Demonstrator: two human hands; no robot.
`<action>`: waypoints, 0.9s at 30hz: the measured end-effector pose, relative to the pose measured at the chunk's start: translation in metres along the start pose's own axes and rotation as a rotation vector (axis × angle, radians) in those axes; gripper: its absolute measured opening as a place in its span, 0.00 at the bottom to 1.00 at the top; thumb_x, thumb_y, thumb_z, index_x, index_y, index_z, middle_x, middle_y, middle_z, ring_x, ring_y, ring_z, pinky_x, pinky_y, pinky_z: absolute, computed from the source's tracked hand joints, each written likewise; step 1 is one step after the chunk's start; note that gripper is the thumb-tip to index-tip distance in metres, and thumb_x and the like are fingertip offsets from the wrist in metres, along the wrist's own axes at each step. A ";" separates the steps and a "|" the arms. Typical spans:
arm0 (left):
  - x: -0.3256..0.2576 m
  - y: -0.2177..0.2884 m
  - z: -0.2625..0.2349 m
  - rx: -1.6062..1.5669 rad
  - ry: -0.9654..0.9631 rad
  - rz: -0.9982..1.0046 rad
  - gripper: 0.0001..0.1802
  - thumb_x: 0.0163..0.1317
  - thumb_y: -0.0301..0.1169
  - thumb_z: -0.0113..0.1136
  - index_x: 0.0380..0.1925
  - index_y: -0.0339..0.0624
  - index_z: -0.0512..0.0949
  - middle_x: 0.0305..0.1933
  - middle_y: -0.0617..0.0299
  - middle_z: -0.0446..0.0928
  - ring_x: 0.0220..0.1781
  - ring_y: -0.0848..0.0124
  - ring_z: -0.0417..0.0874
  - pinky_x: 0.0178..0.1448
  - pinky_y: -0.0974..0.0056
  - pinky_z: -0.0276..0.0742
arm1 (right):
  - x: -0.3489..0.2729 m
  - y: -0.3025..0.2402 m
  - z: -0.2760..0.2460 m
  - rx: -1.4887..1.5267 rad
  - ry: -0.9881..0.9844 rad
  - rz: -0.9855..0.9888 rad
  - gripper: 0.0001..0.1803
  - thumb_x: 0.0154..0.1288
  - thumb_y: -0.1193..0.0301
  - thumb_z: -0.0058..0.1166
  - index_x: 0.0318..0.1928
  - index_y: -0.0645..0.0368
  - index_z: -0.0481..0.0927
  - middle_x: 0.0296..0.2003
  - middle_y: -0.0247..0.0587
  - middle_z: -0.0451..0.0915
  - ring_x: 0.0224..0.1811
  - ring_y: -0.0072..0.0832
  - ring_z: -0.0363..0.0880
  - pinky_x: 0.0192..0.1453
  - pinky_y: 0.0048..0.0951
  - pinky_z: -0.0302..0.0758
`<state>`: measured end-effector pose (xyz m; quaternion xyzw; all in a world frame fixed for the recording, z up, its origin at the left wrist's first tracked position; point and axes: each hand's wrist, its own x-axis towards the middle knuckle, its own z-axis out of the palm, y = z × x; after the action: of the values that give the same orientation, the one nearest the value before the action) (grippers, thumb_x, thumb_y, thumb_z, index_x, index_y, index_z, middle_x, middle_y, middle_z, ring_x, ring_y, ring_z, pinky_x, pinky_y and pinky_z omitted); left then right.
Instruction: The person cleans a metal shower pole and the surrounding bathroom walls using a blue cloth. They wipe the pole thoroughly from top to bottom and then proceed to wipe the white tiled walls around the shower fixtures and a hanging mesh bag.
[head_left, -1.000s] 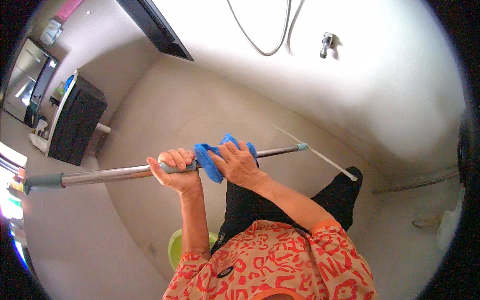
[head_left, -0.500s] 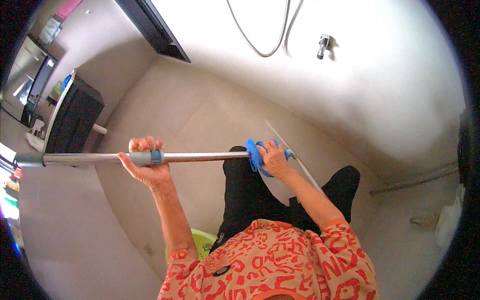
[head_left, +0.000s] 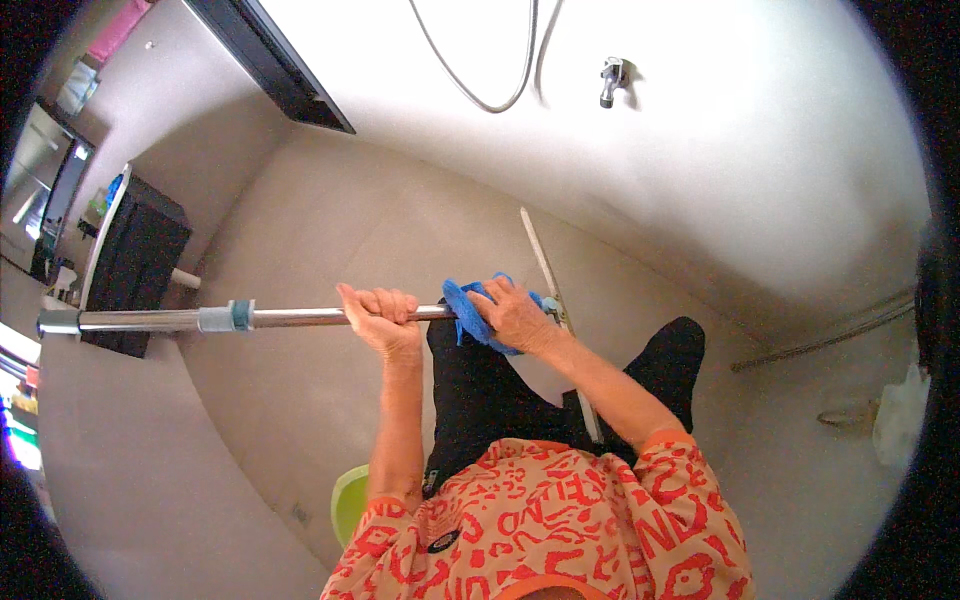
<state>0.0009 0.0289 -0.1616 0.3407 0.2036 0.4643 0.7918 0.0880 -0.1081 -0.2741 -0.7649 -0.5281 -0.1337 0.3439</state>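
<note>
A long metal pole (head_left: 150, 319) with a grey collar runs level across the middle. My left hand (head_left: 380, 317) is closed around its shaft. Just to the right, my right hand (head_left: 515, 315) presses a blue cloth (head_left: 468, 312) around the pole near its right end. At that end a thin flat white blade (head_left: 545, 270) crosses the pole at an angle and runs down behind my right forearm. My black trousers and red patterned top fill the lower middle.
A beige floor lies below, with a white wall above carrying a chrome tap (head_left: 610, 80) and a hanging hose (head_left: 470, 85). A dark cabinet (head_left: 135, 265) stands at the left. A green bucket (head_left: 350, 500) sits by my legs. A white bottle (head_left: 897, 425) is at the right.
My left hand has slid right along the pole, closer to the right hand. The cloth hand has stayed near the pole's right end, and the pole's left end has shifted slightly right.
</note>
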 end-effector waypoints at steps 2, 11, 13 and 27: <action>-0.001 0.009 0.000 -0.001 0.002 0.011 0.29 0.65 0.52 0.44 0.09 0.53 0.54 0.06 0.72 0.49 0.09 0.78 0.47 0.15 0.68 0.51 | -0.003 0.007 -0.020 -0.091 -0.109 -0.033 0.19 0.51 0.70 0.54 0.47 0.54 0.73 0.37 0.44 0.72 0.42 0.41 0.71 0.43 0.40 0.71; 0.008 0.022 0.000 -0.078 -0.078 0.022 0.30 0.66 0.52 0.42 0.08 0.53 0.53 0.06 0.72 0.49 0.08 0.78 0.47 0.14 0.68 0.50 | -0.009 0.060 -0.077 0.699 0.280 0.878 0.12 0.57 0.65 0.58 0.37 0.60 0.76 0.26 0.36 0.77 0.28 0.21 0.74 0.33 0.31 0.73; 0.011 0.023 -0.002 -0.096 -0.104 0.043 0.30 0.66 0.53 0.42 0.08 0.53 0.52 0.06 0.72 0.48 0.08 0.78 0.47 0.13 0.68 0.50 | -0.021 0.072 -0.084 0.669 0.485 0.861 0.12 0.58 0.64 0.57 0.36 0.60 0.76 0.27 0.37 0.78 0.29 0.23 0.75 0.34 0.31 0.73; -0.019 0.030 -0.007 -0.200 -0.239 -0.122 0.31 0.67 0.55 0.38 0.08 0.52 0.51 0.05 0.72 0.46 0.08 0.78 0.44 0.14 0.69 0.49 | 0.008 0.109 -0.058 0.078 0.054 0.822 0.20 0.47 0.69 0.60 0.41 0.63 0.71 0.36 0.56 0.73 0.41 0.52 0.73 0.45 0.48 0.69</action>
<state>-0.0308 0.0246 -0.1441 0.2998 0.0809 0.3896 0.8671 0.1984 -0.1639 -0.2693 -0.8947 -0.1743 0.0148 0.4109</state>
